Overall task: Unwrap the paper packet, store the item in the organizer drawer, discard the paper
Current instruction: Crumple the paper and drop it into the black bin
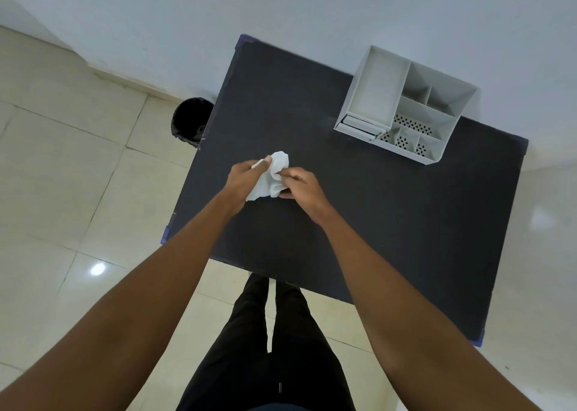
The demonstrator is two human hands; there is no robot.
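A crumpled white paper packet (272,176) is held between both hands above the left part of the black table (390,223). My left hand (245,178) grips its left side with the thumb on top. My right hand (299,185) pinches its right side with the fingertips. Whatever is inside the paper is hidden. The white desk organizer (402,104) stands at the far right of the table, with several open compartments and a small drawer (362,124) at its near left corner that looks shut.
A black waste bin (190,121) stands on the tiled floor just past the table's left edge. A white wall runs behind the table. My legs in black trousers (271,348) are at the table's near edge.
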